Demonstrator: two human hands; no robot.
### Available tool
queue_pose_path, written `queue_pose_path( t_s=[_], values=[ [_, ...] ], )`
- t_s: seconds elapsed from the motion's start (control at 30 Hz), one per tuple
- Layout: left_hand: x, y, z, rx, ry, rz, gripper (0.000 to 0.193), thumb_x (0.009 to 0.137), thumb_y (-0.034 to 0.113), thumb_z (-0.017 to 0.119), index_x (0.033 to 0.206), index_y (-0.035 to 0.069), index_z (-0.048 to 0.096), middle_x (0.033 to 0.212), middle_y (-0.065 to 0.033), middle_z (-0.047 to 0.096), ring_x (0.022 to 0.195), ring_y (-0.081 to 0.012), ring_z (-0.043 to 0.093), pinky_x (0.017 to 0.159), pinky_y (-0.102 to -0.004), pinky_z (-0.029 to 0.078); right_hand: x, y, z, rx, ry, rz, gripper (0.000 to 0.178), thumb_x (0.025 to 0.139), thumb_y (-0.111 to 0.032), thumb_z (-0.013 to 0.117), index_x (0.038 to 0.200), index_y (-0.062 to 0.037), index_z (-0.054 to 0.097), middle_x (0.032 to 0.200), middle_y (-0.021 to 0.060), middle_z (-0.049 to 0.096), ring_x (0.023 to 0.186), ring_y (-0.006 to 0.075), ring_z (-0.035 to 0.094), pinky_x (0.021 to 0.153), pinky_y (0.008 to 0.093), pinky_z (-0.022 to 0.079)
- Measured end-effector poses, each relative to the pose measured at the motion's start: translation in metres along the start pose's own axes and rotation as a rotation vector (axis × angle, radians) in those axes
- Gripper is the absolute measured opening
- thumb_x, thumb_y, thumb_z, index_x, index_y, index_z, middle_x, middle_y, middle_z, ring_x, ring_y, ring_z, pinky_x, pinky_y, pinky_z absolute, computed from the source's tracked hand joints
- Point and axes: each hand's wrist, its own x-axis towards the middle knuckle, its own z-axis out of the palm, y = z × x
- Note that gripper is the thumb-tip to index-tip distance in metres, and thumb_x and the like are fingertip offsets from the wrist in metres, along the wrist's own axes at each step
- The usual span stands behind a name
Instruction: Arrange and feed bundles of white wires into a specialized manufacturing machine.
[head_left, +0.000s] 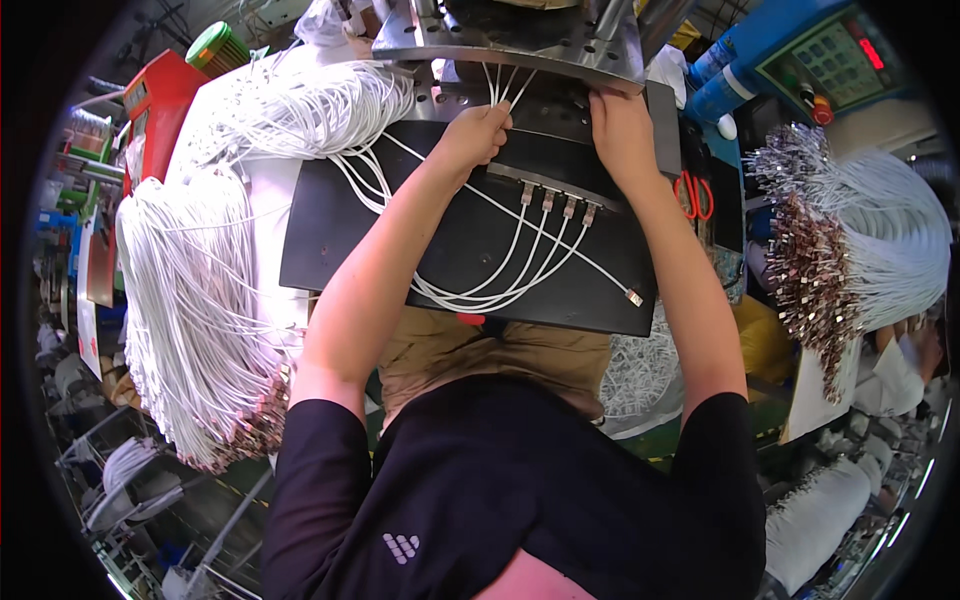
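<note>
The machine with the heavy perforated metal plate [510, 45] stands over the far side of the work, so fingers are best kept clear of the gap beneath that plate. The black board [340, 240] spreads below it; slack cable does best lying flat there. On its left, a thick hanging bundle of white cables [190, 300] fills the side, and it seems wise to stop its strands straying across the board.

The left hand [478, 136] is closed around a few white cables [522, 90], which run from its fingers up to the gap under the plate. A firm, even hold, with the strands fanned rather than crossed, should keep them steady. The right hand [622, 130] reaches to the plate's right edge; its fingertips are hidden, so whether it grips anything cannot be told. It calls for a light touch and a view of the fingers.

Just nearer the wearer, a narrow metal strip [505, 174] holds four connectors [549, 203] side by side, their cables looping down and left without visible strain. Slack loops should spare them tugging. Smallest, one loose connector [634, 297] lies near the board's right corner, best left clear of the forearms.
</note>
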Motion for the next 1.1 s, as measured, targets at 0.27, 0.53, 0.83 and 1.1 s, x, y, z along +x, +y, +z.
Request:
queue_pose_path(
  t_s=[0.27, 0.53, 0.83, 1.1],
  values=[
    [-0.002, 0.0, 0.003, -0.026, 0.021, -0.003, 0.034, 0.102, 0.038, 0.051, 0.091, 0.007, 0.058, 0.065, 0.0035, 0.048, 0.049, -0.0071, 0.039, 0.045, -0.0247, 0.028, 0.098, 0.077, 0.084, -0.259, 0.206, -0.228, 0.027, 0.091, -0.025, 0.057, 0.111, -0.0072, 0.064, 0.111, 0.0198, 0.066, 0.104, 0.0373, 0.062, 0.089, 0.0458, 0.048],
    [-0.041, 0.025, -0.002, -0.024, 0.12, -0.011, 0.039, 0.104, 0.04, 0.048, 0.098, 0.004, 0.062, 0.078, -0.0007, 0.059, 0.062, -0.0088, 0.05, 0.056, -0.0246, 0.038, 0.121, 0.185, 0.178, -0.375, -0.227, -0.155, 0.028, 0.09, -0.026, 0.06, 0.107, -0.0057, 0.067, 0.111, 0.0186, 0.068, 0.105, 0.0352, 0.062, 0.091, 0.0445, 0.049],
    [-0.103, 0.13, -0.19, 0.528, 0.806, 0.769, 0.034, 0.104, 0.028, 0.046, 0.118, 0.004, 0.066, 0.089, -0.0064, 0.068, 0.078, -0.0162, 0.065, 0.076, -0.0305, 0.049, 0.093, 0.078, 0.107, -0.115, 0.05, -0.17, 0.04, 0.093, -0.035, 0.063, 0.116, -0.0028, 0.066, 0.107, 0.0198, 0.07, 0.101, 0.0363, 0.065, 0.086, 0.0446, 0.051],
    [-0.129, 0.077, -0.251, 1.313, 1.262, 0.03, 0.059, 0.101, 0.056, 0.047, 0.113, 0.003, 0.072, 0.087, -0.0202, 0.072, 0.08, -0.0345, 0.067, 0.07, -0.0407, 0.05, 0.006, -0.013, -0.004, 0.135, -0.161, 0.152, 0.039, 0.089, -0.036, 0.072, 0.116, -0.0081, 0.068, 0.098, 0.0187, 0.067, 0.101, 0.0367, 0.061, 0.087, 0.0418, 0.048]
  ],
)
